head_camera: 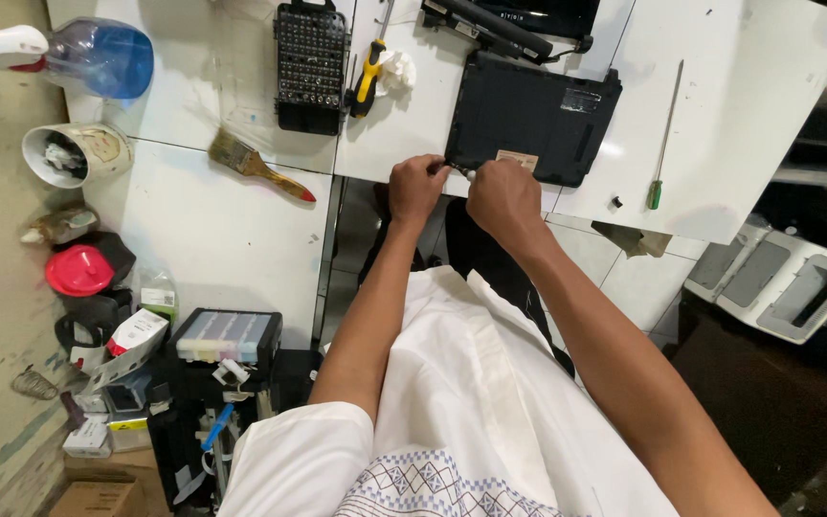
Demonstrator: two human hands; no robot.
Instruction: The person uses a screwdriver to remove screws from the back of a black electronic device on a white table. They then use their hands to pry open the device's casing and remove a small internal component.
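**Both hands at the near left corner of the laptop**

Black laptop (pixel 533 115), underside up, lying on the white table (pixel 739 86), far of the hands, its near left corner at the table edge. Left hand (pixel 416 187) curled at that corner, fingers together, touching the edge of the case. Right hand (pixel 502 196) just beside it, fingers closed around a small tool (pixel 469 174), only the pale tip showing between the two hands; kind of tool not clear. Hands nearly touching, both over the near edge.

Further left on the table: bit set (pixel 310 67) in a black case, yellow screwdriver (pixel 368 78) beside it, brush (pixel 256 165) nearer. Right of the laptop, well apart: long green screwdriver (pixel 664 139). Far left: blue spray bottle (pixel 98 56).
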